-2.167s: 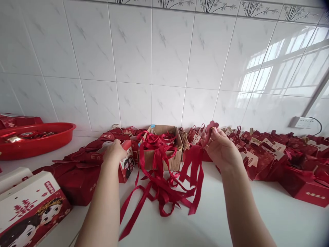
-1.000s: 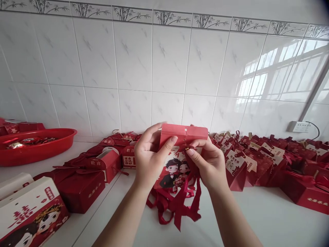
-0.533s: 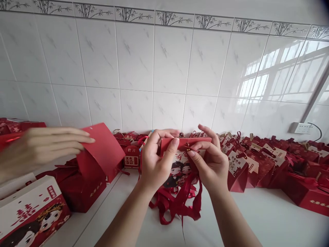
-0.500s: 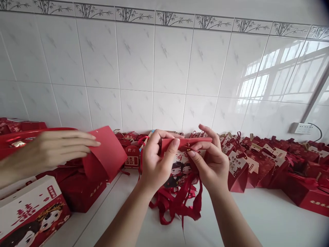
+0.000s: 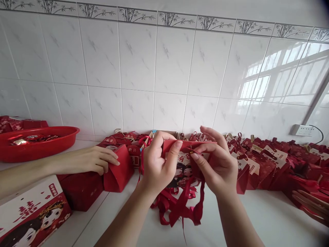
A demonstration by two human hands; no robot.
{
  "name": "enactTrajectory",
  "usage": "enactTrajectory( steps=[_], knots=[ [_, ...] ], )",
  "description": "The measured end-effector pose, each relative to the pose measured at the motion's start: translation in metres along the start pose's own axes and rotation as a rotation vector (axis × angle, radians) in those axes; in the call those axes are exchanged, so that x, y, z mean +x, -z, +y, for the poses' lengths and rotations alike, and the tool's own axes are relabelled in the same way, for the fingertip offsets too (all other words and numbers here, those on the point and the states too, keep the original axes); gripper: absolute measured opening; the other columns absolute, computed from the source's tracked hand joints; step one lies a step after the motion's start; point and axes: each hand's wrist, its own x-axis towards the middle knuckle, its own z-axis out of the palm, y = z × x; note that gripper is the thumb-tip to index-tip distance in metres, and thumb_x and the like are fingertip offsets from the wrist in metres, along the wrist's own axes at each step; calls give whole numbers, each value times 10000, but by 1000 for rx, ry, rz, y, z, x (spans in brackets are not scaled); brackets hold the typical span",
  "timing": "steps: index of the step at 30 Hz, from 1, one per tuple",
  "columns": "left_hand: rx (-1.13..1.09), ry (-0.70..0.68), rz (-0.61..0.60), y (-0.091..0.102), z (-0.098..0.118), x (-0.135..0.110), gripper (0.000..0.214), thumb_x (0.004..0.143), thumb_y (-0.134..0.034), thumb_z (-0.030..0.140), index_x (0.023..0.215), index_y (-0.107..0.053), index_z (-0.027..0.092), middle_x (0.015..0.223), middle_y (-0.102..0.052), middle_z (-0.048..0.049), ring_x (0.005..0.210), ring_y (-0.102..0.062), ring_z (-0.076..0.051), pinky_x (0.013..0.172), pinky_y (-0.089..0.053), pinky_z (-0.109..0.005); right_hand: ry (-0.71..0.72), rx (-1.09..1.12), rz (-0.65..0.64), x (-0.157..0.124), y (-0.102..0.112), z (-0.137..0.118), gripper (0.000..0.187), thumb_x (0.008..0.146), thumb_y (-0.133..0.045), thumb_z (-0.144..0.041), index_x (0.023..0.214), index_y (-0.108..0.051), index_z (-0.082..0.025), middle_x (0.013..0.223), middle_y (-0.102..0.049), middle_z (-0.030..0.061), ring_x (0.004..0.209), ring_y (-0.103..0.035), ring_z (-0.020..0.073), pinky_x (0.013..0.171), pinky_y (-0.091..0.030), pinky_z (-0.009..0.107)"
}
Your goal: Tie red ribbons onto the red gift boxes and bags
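Observation:
A red gift box [image 5: 183, 171] with a cartoon couple on its front is held up at centre. My left hand [image 5: 159, 161] grips its upper left side, thumb pressed on the front near the top edge. Between the thumb and fingers of my right hand [image 5: 218, 161] is a small red strap [image 5: 199, 150] with a tiny gold fitting, at the box's top edge. The fitting's exact form is too small to tell. Red ribbons [image 5: 177, 209] lie in loops on the table [image 5: 123, 223] below the box. My hands hide parts of its sides.
At left another person's hand [image 5: 102, 159] touches a red folded box [image 5: 119, 169]. A red basin [image 5: 61, 137] and a large printed box [image 5: 31, 216] stand there. Several finished-looking boxes [image 5: 267, 168] line the right. Another hand [image 5: 312, 204] shows at the right edge.
My hands and the box have shifted slightly right, keeping their hold. The other person's left-side hand and red box have moved down and right, uncovering the basin. A hand has appeared at the right edge.

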Motion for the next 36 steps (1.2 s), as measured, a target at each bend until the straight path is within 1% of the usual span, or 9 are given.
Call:
enactTrajectory(
  steps=[7,10,12,14,19,24,27,33,36],
  knots=[
    [-24,-26,-22,-1,0,-3,71,864,-599,210,819,-545,210,618,-567,20,595,-552,-124,546,-431,-245,41,-53,52,-3,-1,2,132,783,-669,-119,825,-653,-243,1265,-539,56,1178,-540,278,939,-464,454],
    [-87,-84,-49,0,0,-4,51,864,-592,180,852,-557,215,694,-631,-7,710,-624,-155,612,-478,-266,56,46,126,-2,-2,1,293,763,-683,-110,991,-592,-269,1234,-554,60,1218,-517,270,985,-450,460],
    [-138,-117,-63,0,-1,-4,72,871,-573,158,890,-546,221,753,-648,-17,763,-642,-164,657,-500,-281,-29,129,98,-1,-1,0,379,765,-688,-136,1087,-536,-265,1191,-587,70,1183,-550,253,990,-459,444],
    [-171,-128,-100,-2,-2,-4,116,862,-584,154,928,-522,225,806,-642,-22,788,-643,-165,673,-511,-285,-173,185,26,0,2,-1,279,776,-698,-188,1008,-553,-245,1039,-649,55,1000,-636,215,863,-530,374],
    [-63,4,-266,-13,-6,-5,577,713,-770,297,1142,-389,228,1109,-554,-102,1007,-605,-235,828,-533,-372,-442,219,81,4,8,8,241,719,-774,-299,747,-556,-201,679,-613,-19,577,-558,111,518,-478,229],
    [192,-53,-117,-28,-6,-11,956,591,-840,419,1306,-241,211,1284,-413,-170,1213,-463,-330,975,-456,-496,-493,208,260,4,4,17,294,673,-804,-328,720,-549,-189,626,-576,-36,545,-518,93,503,-449,209],
    [281,-109,-42,-32,-5,-14,856,613,-830,394,1243,-283,200,1309,-362,-188,1274,-391,-347,994,-429,-524,-505,269,339,4,3,19,322,664,-807,-340,717,-525,-193,662,-578,-33,568,-528,99,526,-458,221],
    [341,31,-304,-34,3,-20,303,727,-733,387,908,-580,198,1471,-230,-129,1411,-137,-393,1090,-281,-601,-460,148,453,6,3,22,326,649,-814,-335,702,-527,-188,644,-561,-40,562,-505,87,528,-436,212],
    [271,95,-317,-39,4,-21,63,767,-697,278,766,-687,216,1485,-279,-55,1428,-125,-362,1126,-232,-587,-415,84,483,6,1,25,324,652,-805,-339,694,-521,-187,659,-569,-33,592,-522,99,552,-450,224]
  ],
)
